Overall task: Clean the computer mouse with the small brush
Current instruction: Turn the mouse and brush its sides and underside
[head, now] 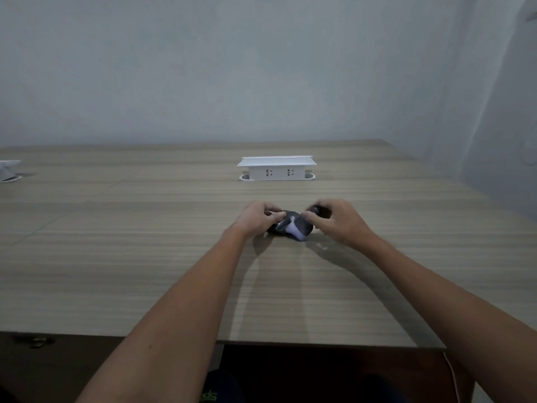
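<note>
At the far left edge of the desk (pixel 116 257) a white fitting (pixel 8 170) is cut off by the frame. Further in, my left hand (pixel 255 218) is curled around the left end of the computer mouse (pixel 292 226), thumb and fingers closed on it. The mouse is dark and glossy, lies on the wood-grain top between my two hands, and catches a pale reflection on its back. Behind it, well apart, stands a white pop-up socket box (pixel 277 168) with two outlets facing me. My right hand (pixel 338 221) is closed around a small dark object (pixel 318 211) at the mouse's right end; it is too blurred to say whether that is the brush, and I cannot tell if it touches the mouse.
</note>
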`<action>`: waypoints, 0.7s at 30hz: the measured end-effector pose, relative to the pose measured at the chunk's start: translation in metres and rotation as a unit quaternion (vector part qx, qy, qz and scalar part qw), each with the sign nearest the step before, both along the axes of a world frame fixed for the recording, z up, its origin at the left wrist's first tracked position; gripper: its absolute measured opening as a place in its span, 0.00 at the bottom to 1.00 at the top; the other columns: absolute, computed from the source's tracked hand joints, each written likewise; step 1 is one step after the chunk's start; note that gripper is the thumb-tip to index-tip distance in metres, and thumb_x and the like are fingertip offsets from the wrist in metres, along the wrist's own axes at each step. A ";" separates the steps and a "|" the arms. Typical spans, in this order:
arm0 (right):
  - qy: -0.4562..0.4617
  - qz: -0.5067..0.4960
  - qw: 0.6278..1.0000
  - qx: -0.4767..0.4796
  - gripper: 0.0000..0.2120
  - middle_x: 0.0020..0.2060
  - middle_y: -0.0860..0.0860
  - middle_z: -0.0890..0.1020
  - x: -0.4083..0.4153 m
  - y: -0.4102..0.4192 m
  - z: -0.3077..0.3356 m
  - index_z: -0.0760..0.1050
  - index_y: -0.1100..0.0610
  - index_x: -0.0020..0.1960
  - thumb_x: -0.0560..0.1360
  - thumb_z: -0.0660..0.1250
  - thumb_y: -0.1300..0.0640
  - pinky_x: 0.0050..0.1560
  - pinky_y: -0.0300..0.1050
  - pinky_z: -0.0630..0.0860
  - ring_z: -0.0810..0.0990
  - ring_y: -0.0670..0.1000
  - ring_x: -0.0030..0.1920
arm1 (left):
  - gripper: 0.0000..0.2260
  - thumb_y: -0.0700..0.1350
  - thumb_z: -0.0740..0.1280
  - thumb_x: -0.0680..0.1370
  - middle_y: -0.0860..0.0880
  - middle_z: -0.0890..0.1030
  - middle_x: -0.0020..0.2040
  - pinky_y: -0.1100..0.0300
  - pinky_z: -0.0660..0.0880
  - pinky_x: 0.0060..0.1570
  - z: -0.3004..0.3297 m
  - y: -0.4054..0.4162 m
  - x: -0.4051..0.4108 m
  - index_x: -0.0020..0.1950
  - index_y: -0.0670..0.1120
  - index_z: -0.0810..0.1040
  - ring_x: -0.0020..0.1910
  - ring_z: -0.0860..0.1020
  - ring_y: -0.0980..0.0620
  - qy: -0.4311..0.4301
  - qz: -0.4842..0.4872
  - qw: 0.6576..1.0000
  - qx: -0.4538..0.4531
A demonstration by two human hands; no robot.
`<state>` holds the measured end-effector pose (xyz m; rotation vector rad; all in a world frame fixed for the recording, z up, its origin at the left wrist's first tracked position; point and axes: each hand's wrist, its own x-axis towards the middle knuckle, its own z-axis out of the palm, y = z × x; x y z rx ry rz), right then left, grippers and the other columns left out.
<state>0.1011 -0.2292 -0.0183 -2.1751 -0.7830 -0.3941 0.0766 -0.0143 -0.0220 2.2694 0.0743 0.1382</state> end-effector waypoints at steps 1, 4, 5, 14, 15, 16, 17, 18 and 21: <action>0.007 0.001 1.000 -0.012 0.06 0.37 0.51 0.86 0.000 0.002 0.000 0.85 0.58 0.45 0.75 0.71 0.56 0.43 0.44 0.76 0.83 0.50 0.39 | 0.14 0.47 0.68 0.80 0.38 0.85 0.57 0.46 0.77 0.63 0.000 0.000 0.000 0.63 0.42 0.83 0.59 0.83 0.40 -0.001 0.001 1.000 -0.001; -0.022 -0.075 0.996 -0.048 0.08 0.40 0.56 0.86 0.008 0.004 0.005 0.84 0.62 0.46 0.75 0.69 0.58 0.46 0.48 0.78 0.83 0.56 0.43 | 0.15 0.48 0.68 0.81 0.39 0.84 0.58 0.44 0.79 0.61 0.000 -0.001 -0.002 0.64 0.43 0.82 0.58 0.83 0.37 -0.001 0.005 1.000 -0.002; -0.029 -0.091 0.994 -0.047 0.09 0.41 0.57 0.86 0.010 0.003 0.008 0.84 0.63 0.46 0.75 0.68 0.59 0.46 0.50 0.79 0.83 0.56 0.43 | 0.15 0.48 0.68 0.81 0.40 0.84 0.58 0.44 0.79 0.61 0.001 -0.002 -0.003 0.64 0.44 0.82 0.57 0.83 0.37 0.000 0.005 1.000 0.000; 0.069 -0.093 0.988 -0.098 0.11 0.39 0.64 0.85 0.015 0.011 0.027 0.83 0.69 0.41 0.72 0.67 0.61 0.40 0.52 0.80 0.82 0.59 0.38 | 0.15 0.48 0.68 0.81 0.41 0.85 0.59 0.46 0.76 0.65 0.002 -0.003 -0.004 0.65 0.44 0.82 0.60 0.82 0.44 -0.004 0.005 1.000 0.005; 0.052 -0.106 0.989 -0.094 0.11 0.39 0.64 0.85 0.017 0.011 0.029 0.82 0.70 0.41 0.71 0.66 0.62 0.43 0.54 0.81 0.83 0.61 0.41 | 0.15 0.49 0.68 0.81 0.42 0.84 0.59 0.46 0.76 0.66 0.002 -0.003 -0.004 0.65 0.45 0.82 0.60 0.82 0.45 -0.003 0.005 1.000 0.009; 0.043 -0.100 0.990 -0.085 0.10 0.38 0.62 0.85 0.018 0.012 0.031 0.83 0.68 0.40 0.71 0.67 0.62 0.43 0.53 0.81 0.83 0.60 0.42 | 0.15 0.49 0.67 0.81 0.42 0.84 0.60 0.47 0.76 0.66 0.002 -0.003 -0.004 0.65 0.45 0.82 0.61 0.81 0.45 -0.002 0.006 1.000 0.012; 0.042 -0.081 0.993 -0.076 0.10 0.37 0.60 0.85 0.017 0.013 0.032 0.84 0.65 0.40 0.71 0.68 0.60 0.41 0.50 0.79 0.82 0.57 0.40 | 0.15 0.49 0.68 0.81 0.42 0.84 0.60 0.47 0.76 0.65 0.002 -0.003 -0.004 0.65 0.45 0.82 0.61 0.81 0.45 -0.002 0.005 1.000 0.013; 0.050 -0.057 0.994 -0.076 0.09 0.36 0.57 0.85 0.016 0.015 0.032 0.85 0.62 0.41 0.72 0.69 0.58 0.37 0.46 0.76 0.81 0.54 0.37 | 0.15 0.49 0.68 0.81 0.41 0.85 0.59 0.47 0.77 0.64 0.002 -0.003 -0.004 0.65 0.45 0.82 0.60 0.82 0.44 -0.005 0.004 1.000 0.012; 0.083 -0.035 0.990 -0.107 0.10 0.32 0.59 0.82 0.013 0.017 0.029 0.84 0.63 0.40 0.72 0.69 0.58 0.32 0.42 0.70 0.75 0.50 0.30 | 0.14 0.48 0.68 0.81 0.41 0.85 0.57 0.50 0.78 0.61 0.002 -0.002 -0.004 0.63 0.45 0.83 0.58 0.83 0.44 -0.008 0.002 1.000 0.013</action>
